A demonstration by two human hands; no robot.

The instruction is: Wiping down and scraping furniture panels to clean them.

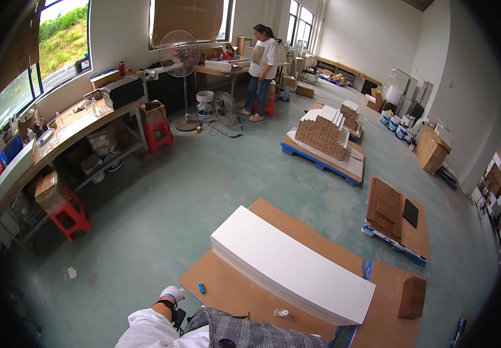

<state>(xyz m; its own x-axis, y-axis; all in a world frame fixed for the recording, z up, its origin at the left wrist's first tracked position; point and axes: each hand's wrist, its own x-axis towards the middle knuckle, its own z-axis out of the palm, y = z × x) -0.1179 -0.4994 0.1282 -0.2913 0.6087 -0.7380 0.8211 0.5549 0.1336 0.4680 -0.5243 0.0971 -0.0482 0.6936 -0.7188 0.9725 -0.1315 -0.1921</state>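
Observation:
My left hand (pixel 173 293), in a white glove, hangs low beside the near left corner of a brown board (pixel 221 277). Its fingers are too small and foreshortened to read, and I see nothing held in it. A stack of long white panels (pixel 291 261) lies on the board, its edges roughly flush. Between the stack and my body are a small blue block-shaped object (pixel 201 288) and a small clear roundish item (pixel 281 312), perhaps a tape roll. My right hand is out of view; my grey checked clothing fills the lower edge.
A reddish-brown wooden piece (pixel 412 297) sits right of the stack. Beyond it, a pallet carries brown door panels (pixel 385 209); farther off, another bears stacked strips (pixel 323 133). Workbench (pixel 59 130) and red stools (pixel 70 216) line the left. A person (pixel 262 69) stands near fans (pixel 179 55).

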